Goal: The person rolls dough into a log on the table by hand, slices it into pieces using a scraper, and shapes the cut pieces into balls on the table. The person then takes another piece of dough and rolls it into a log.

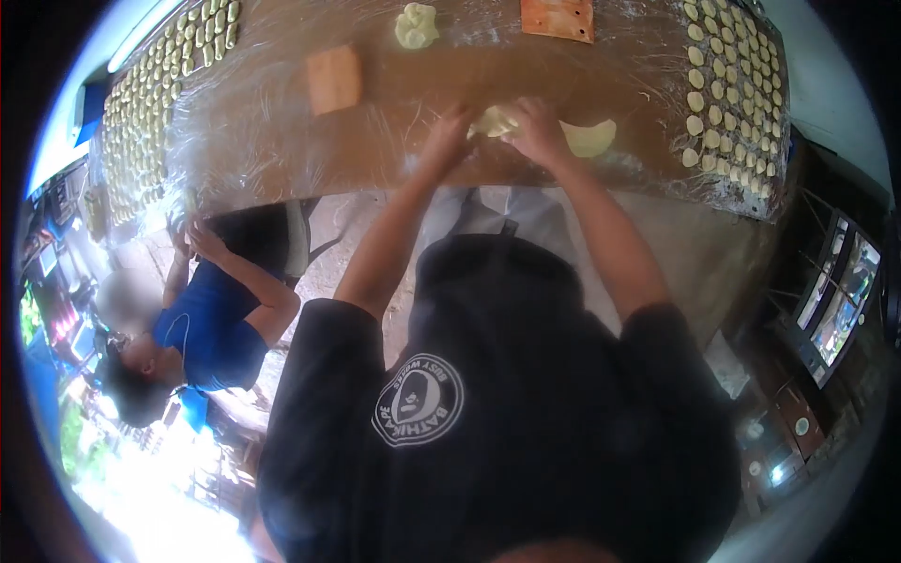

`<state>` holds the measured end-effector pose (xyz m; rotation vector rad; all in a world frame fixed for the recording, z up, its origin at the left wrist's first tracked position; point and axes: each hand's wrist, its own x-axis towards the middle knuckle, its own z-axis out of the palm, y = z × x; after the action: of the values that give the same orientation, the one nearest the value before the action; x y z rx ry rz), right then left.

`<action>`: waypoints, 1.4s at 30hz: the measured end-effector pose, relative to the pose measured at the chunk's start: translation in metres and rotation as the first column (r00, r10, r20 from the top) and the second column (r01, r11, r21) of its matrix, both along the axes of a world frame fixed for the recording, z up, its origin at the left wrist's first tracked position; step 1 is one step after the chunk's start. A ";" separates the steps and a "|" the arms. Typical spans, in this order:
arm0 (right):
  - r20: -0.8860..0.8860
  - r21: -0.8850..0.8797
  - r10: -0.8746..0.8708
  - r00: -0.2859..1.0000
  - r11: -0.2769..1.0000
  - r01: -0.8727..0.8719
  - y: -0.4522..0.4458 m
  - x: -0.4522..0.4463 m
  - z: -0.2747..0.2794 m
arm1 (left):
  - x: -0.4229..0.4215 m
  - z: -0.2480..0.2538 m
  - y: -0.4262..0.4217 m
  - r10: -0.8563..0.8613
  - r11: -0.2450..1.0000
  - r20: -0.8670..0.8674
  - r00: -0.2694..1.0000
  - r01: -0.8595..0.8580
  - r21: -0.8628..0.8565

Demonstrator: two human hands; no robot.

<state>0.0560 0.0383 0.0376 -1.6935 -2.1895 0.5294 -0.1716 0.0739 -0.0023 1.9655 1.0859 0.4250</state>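
A piece of pale dough [494, 122] lies between my two hands on the brown work table [394, 164]. My left hand [454, 129] grips the dough's left side, fingers curled in. On the other side, my right hand [537, 129] has its fingers closed over the dough's right edge. Just right of that hand a flat, rounded sheet of dough [591, 139] rests on the table, apart from the piece in my hands. Farther back sits a lumpy ball of dough [416, 25].
An orange-brown slab [335, 79] lies left of my hands, another orange slab [558, 19] at the back. Rows of small dough pieces [737, 103] fill the right end; more rows [141, 122] cover the left. A person in blue [221, 319] works at the left edge.
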 end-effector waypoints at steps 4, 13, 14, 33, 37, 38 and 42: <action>-0.096 0.047 -0.015 0.995 0.999 0.020 -0.001 0.002 -0.008 | -0.019 -0.004 0.030 -0.128 0.991 -0.044 0.991 0.130 0.039; 0.094 0.090 0.047 0.994 0.994 -0.056 -0.033 0.058 0.016 | 0.044 0.016 0.016 -0.178 0.947 -0.131 0.975 0.206 0.245; 0.071 0.021 0.049 0.996 0.998 -0.051 -0.040 0.071 0.012 | 0.047 0.009 0.010 -0.204 0.946 -0.160 0.966 0.237 0.223; 0.027 -0.087 0.064 0.998 0.994 -0.061 -0.050 0.184 -0.003 | 0.118 0.005 -0.007 -0.183 0.922 -0.291 0.939 0.266 0.280; -0.036 0.038 -0.007 0.999 0.999 0.008 -0.055 0.193 0.010 | 0.134 0.034 -0.018 -0.104 0.963 -0.229 0.968 0.156 0.221; -0.048 0.073 -0.012 0.999 0.997 0.015 -0.058 0.195 0.015 | 0.135 0.032 -0.021 -0.096 0.953 -0.248 0.964 0.161 0.256; -0.038 -0.094 0.007 0.999 0.996 -0.010 -0.066 0.210 -0.005 | 0.146 0.019 -0.032 -0.005 0.964 -0.352 0.936 0.098 0.247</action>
<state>0.2659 -0.0273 0.0331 -1.7077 -2.1782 0.6710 -0.0261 0.0419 0.0169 2.3630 1.2439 0.1990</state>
